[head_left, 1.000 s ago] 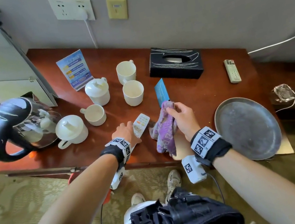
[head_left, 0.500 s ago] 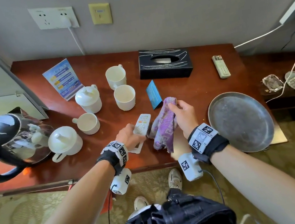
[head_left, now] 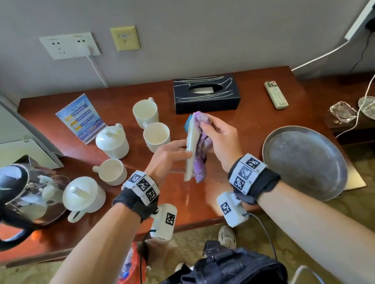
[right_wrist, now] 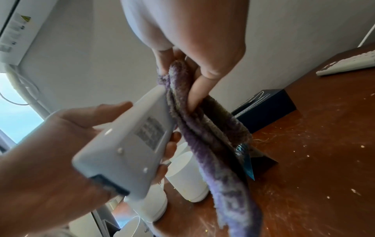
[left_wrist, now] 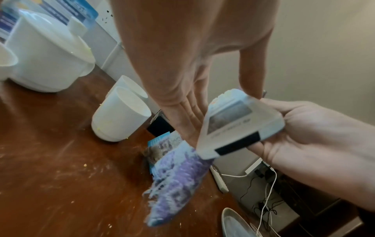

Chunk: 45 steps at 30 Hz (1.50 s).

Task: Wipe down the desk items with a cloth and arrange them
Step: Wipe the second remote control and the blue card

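My left hand [head_left: 175, 150] grips a white remote [head_left: 190, 150] by its lower half and holds it up on edge above the brown desk [head_left: 249, 119]. My right hand [head_left: 217, 134] grips a purple cloth [head_left: 200, 158] and presses it against the remote's right side, the loose end hanging down. In the right wrist view the remote's [right_wrist: 129, 144] labelled back shows with the cloth [right_wrist: 213, 144] draped beside it. The remote's [left_wrist: 239, 121] display face shows in the left wrist view above the hanging cloth [left_wrist: 176, 184].
Several white cups [head_left: 157, 135] and two lidded ones [head_left: 111, 139] stand left of my hands, beside a glass kettle [head_left: 9, 196] and a leaflet stand [head_left: 81, 118]. A black tissue box [head_left: 205, 94] and a second remote [head_left: 276, 94] lie behind; a round metal tray [head_left: 304, 162] lies right.
My left hand has lifted the white remote off the desk and tipped it on edge. My right hand has brought the cloth up against it.
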Motion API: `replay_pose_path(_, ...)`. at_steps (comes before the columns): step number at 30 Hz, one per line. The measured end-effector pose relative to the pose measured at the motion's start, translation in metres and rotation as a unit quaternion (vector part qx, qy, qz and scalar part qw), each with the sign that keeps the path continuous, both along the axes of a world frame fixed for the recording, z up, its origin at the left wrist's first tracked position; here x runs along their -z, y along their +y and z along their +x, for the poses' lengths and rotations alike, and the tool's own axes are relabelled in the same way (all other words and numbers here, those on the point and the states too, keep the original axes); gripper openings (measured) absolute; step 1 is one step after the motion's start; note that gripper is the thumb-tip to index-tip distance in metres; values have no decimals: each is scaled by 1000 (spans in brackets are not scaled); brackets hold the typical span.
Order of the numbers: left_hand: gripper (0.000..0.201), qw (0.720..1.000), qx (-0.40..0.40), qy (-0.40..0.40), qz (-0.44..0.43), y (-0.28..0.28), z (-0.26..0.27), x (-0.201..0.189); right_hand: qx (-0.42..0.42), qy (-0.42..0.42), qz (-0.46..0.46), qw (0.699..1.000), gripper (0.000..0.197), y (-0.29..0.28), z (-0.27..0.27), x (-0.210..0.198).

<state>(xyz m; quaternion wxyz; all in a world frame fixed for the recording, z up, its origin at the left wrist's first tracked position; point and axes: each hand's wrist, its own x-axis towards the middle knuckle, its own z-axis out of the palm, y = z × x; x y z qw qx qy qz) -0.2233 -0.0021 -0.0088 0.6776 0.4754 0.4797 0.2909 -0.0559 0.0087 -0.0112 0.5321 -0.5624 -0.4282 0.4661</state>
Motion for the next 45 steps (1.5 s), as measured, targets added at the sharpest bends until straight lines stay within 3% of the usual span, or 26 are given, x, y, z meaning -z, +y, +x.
replay_pose_path(4,27,999,-24,-7,34,4,5,-11,-41,-51,3,998,26,-11,-1,2)
replay_pose_path(10,28,998,-5,29,49,9,7,-14,-26,-120,25,992,28,2,9,-7)
replay_pose_path(16,33,997,-2,44,64,8,17,-17,4,-98,37,994,30,19,14,-15)
replay_pose_path(25,35,998,-1,39,51,5,20,-12,-66,-128,44,989,26,-12,26,3)
replay_pose_path(33,25,996,-16,54,72,-13,26,-14,59,-30,11,998,28,14,10,-7)
replay_pose_path(40,21,996,-47,18,73,-22,8,-24,-28,-25,35,999,22,-36,-10,-5)
replay_pose_path(45,22,997,-28,23,67,-31,-7,-25,-37,-34,39,998,25,-47,-17,5)
